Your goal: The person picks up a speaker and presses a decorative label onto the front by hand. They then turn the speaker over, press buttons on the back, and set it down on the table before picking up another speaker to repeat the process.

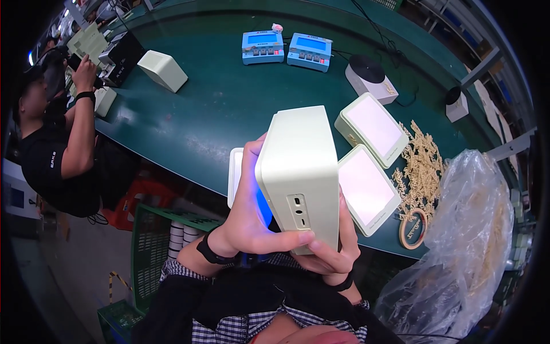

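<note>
Cream box (303, 166) between both hands (243, 223) (339, 255)

Cream box (301, 163) (ports (298, 211) showing) — in hands (240, 226) (342, 249), tabletop (209, 109)

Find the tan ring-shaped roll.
Head view, right: the roll lies at the near edge of the green tabletop, between the nearer white rectangular panel and clear plastic bag.

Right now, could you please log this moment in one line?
left hand: holding cream device | right hand: same device | ports: toward camera
</note>
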The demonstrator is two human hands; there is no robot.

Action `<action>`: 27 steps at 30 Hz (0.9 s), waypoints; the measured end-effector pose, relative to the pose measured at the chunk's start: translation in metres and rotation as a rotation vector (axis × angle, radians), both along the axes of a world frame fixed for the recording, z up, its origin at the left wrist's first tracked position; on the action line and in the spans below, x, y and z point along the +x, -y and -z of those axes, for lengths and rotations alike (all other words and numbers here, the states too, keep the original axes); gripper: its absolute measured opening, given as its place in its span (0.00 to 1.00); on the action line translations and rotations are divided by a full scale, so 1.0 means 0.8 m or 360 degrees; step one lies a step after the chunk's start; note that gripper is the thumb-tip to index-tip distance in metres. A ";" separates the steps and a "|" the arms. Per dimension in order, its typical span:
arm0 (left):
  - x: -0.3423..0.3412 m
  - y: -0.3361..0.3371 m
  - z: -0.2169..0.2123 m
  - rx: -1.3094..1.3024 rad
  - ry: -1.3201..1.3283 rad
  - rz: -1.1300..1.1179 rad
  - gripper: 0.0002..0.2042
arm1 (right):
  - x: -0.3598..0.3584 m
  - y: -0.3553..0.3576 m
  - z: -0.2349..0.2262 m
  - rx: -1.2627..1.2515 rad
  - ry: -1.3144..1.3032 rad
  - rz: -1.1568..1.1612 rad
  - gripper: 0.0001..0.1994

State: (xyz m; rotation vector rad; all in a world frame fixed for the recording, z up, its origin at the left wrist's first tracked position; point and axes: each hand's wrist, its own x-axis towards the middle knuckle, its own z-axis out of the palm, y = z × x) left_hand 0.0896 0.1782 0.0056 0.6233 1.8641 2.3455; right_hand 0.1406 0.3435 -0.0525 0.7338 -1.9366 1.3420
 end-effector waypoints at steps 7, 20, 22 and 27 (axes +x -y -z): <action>-0.010 -0.017 0.009 -0.0192 -0.0282 0.0054 0.54 | 0.008 -0.018 0.009 -0.0015 0.0084 0.0094 0.24; -0.013 -0.037 0.015 -0.0152 -0.0154 0.0081 0.52 | 0.003 -0.032 0.025 0.0026 0.0071 0.0149 0.26; -0.008 -0.036 0.013 -0.0136 -0.0056 0.0051 0.52 | 0.007 -0.034 0.025 0.0042 0.0071 0.0142 0.25; -0.008 -0.031 0.018 -0.0381 -0.0369 0.0008 0.53 | 0.023 -0.063 0.047 0.0073 0.0042 0.0058 0.27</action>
